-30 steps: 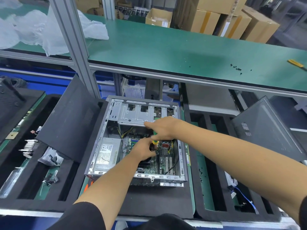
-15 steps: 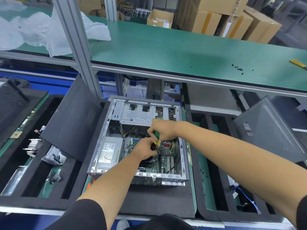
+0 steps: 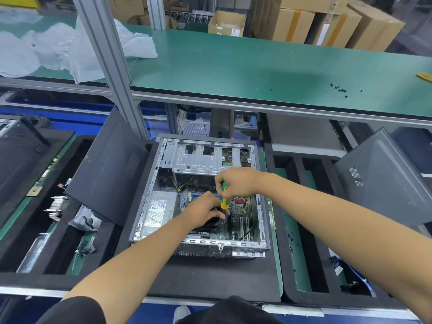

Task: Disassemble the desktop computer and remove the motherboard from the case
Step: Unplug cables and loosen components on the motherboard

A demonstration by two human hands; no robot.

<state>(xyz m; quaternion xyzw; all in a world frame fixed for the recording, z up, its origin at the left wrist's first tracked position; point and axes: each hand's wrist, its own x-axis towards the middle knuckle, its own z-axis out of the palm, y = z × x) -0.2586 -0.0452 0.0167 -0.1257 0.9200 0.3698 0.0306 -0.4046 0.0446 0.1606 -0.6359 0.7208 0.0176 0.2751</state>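
Bare metal case, matt black foam mat, prob.

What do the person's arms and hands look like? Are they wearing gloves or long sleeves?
No gloves: the left hand and right hand are both bare. The forearms are bare too. Short black sleeves show only at the bottom corners of the picture, near the upper arms. No watch, rings or bracelets can be seen.

Bright, even overhead light fills the scene, with a soft dark shadow pooled on the green shelf. Wide-angle distortion bends the frame edges strongly. The centre is fairly sharp; far cardboard boxes look softer.
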